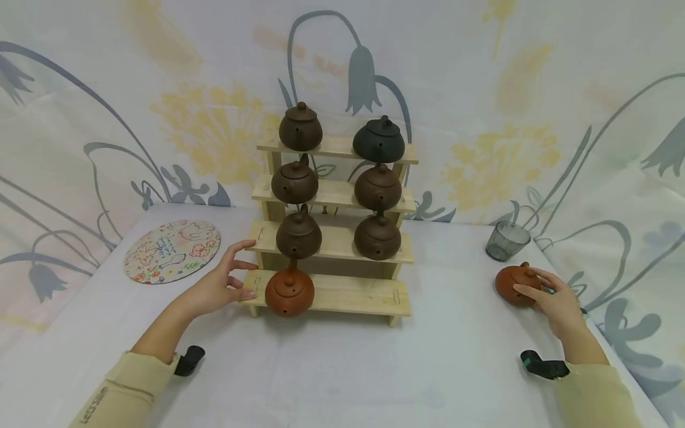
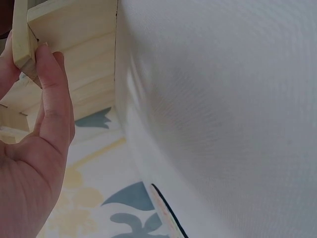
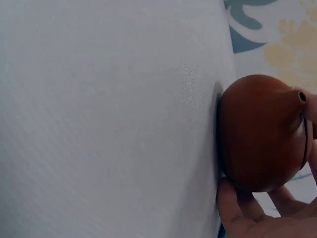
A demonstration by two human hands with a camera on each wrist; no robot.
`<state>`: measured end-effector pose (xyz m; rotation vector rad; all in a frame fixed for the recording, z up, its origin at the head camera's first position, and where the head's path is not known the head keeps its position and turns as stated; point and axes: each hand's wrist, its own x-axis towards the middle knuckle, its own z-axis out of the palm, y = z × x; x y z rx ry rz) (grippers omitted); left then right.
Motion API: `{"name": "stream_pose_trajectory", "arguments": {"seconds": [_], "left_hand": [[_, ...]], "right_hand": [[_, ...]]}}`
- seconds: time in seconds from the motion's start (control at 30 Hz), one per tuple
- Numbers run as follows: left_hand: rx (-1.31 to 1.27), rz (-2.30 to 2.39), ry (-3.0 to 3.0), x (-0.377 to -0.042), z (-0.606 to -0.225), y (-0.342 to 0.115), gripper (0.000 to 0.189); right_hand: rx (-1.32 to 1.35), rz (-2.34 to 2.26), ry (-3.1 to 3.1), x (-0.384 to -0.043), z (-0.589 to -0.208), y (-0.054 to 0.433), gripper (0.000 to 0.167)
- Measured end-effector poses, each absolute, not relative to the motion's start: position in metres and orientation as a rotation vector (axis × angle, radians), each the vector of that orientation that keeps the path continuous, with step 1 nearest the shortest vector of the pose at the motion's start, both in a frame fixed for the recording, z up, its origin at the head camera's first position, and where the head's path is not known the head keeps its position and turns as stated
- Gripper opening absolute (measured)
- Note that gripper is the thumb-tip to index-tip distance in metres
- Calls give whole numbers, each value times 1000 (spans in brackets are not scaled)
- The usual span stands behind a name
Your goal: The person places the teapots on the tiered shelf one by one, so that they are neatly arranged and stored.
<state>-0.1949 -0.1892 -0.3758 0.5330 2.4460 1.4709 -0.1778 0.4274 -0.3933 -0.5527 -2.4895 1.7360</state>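
Observation:
My left hand (image 1: 216, 288) grips the left end of a stepped wooden display stand (image 1: 353, 291). The left wrist view shows my thumb and fingers pinching the end of a board (image 2: 24, 47). On the lowest step sits a reddish-brown teapot (image 1: 289, 292), just right of that hand. Over on the right, my right hand (image 1: 559, 306) holds a second reddish-brown teapot (image 1: 511, 285) by its sides. In the right wrist view this teapot (image 3: 257, 139) is at the table surface, spout toward the camera, with fingers curled against it.
Dark teapots stand in pairs on the upper steps, among them a brown one (image 1: 301, 128) and a black one (image 1: 379, 141). Behind the right hand is a grey transparent cup (image 1: 507, 241). A round patterned mat (image 1: 173, 251) lies left of the stand. Patterned cloth (image 1: 214, 119) hangs behind.

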Motion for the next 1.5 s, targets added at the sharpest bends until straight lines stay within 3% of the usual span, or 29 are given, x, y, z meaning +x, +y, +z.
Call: {"name": "stream_pose_trajectory", "arguments": {"seconds": [0.2,0.43,0.73,1.5], "left_hand": [[541,1477,2452,-195,-375,-189,93],[552,1463,2459,-196,-375,-188,92],[546,1465,2457,-196,-375,-188,92],[557,1475,2435,-194,-375,-190,93]], "right_hand": [[-348,1837,-2673,-186,-388,440,55],[-411,1692,-2762,-187,-385,429,39],[-246,1521,-2926,-175,-378,382,71],[224,1547,-2832,-151,-339,269,55]]}}
